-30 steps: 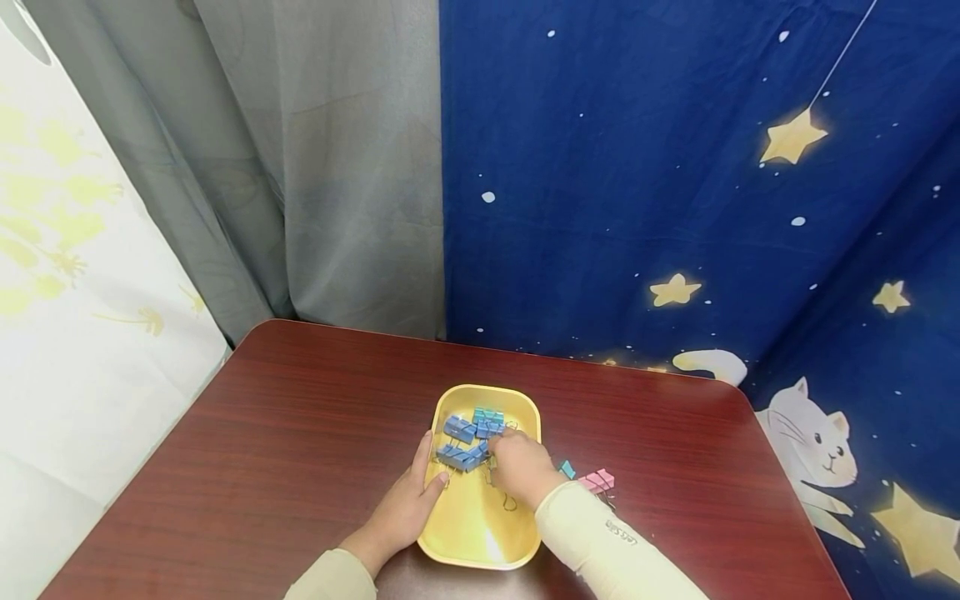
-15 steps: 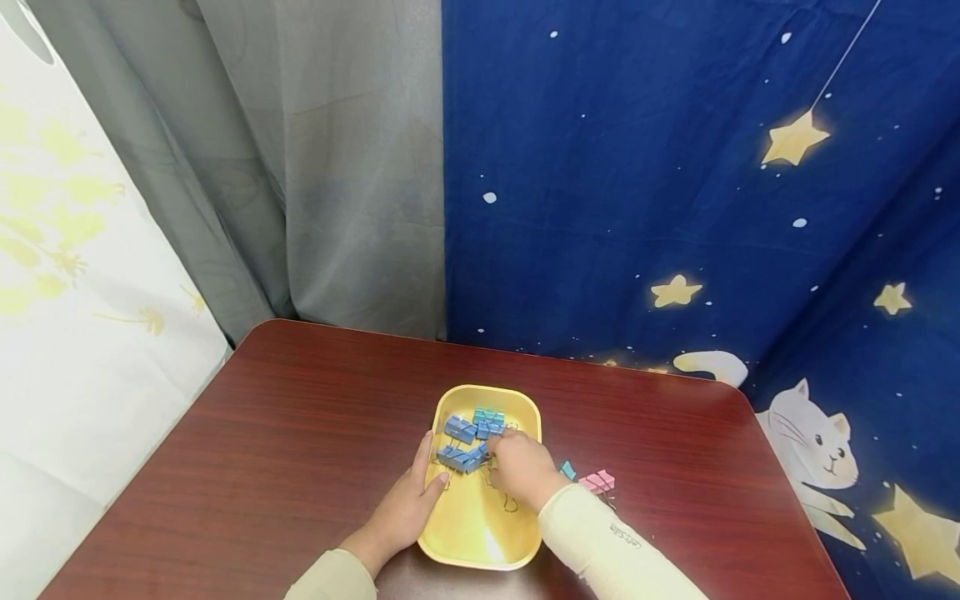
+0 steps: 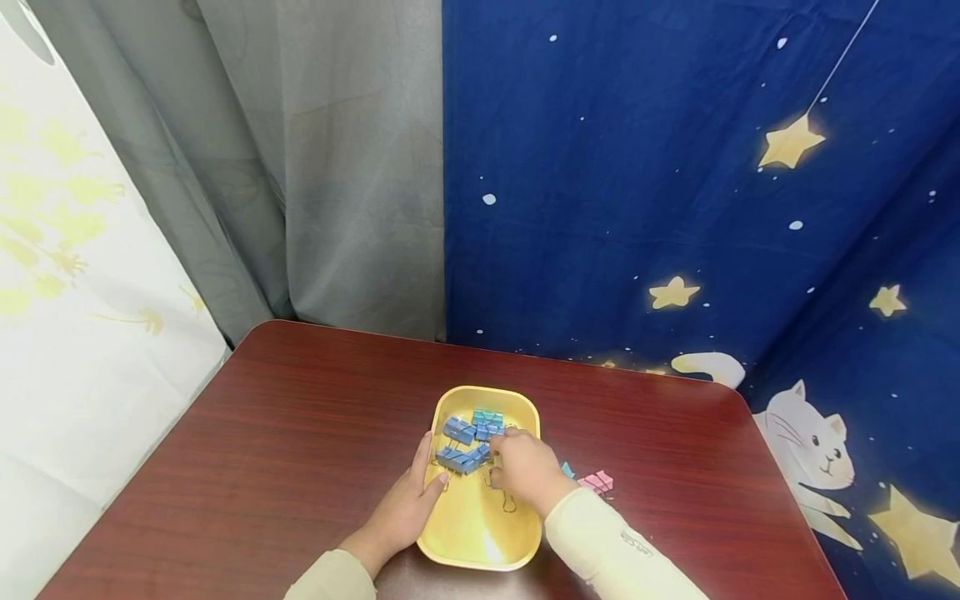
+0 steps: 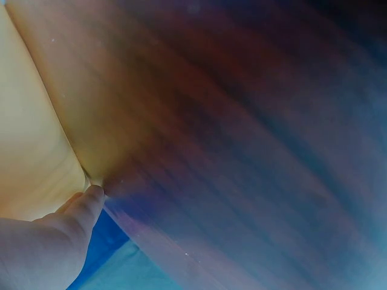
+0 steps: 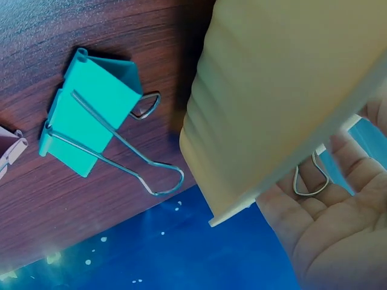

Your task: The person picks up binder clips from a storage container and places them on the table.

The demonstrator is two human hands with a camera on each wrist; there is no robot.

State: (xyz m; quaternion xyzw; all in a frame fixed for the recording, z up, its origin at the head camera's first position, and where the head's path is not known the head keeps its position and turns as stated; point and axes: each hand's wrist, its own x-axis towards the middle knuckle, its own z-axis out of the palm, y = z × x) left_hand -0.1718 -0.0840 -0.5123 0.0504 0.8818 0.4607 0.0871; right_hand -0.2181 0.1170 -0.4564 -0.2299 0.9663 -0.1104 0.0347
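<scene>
Nearest, the left grip (image 3: 401,504) is clamped on the left side of the yellow tray (image 3: 480,570), thumb over the rim and fingers along the outer wall; the left wrist view shows fingers pressed low against that wall, beside the surface (image 3: 337,433). The tray's long axis runs away from the person, so the left grip sits alongside it rather than at an end. The right grip (image 3: 527,469) comes over the right-hand rim with its fingers together inside, and seems to pinch a blue clip (image 5: 369,142), mostly hidden by the hand, whose wire handle (image 5: 309,194) shows across the fingers in the right wrist view. Outside the wall, at about the same depth and just beside the right wrist, a teal clip (image 5: 91,118) and, further right, a pink clip (image 3: 597,482) lie on the surface, much nearer the right grip than the left. The relation that matters is sideways and inward: the blue cluster (image 3: 453,458) lies just left of the right fingertips, its nearest body stretched mostly across the tray's width. Whether the fingertips touch it cannot be told. Farther off, another teal clip (image 3: 488,416) lies toward the tray's far end, and beyond the surface hangs a starry curtain (image 3: 600,208).
</scene>
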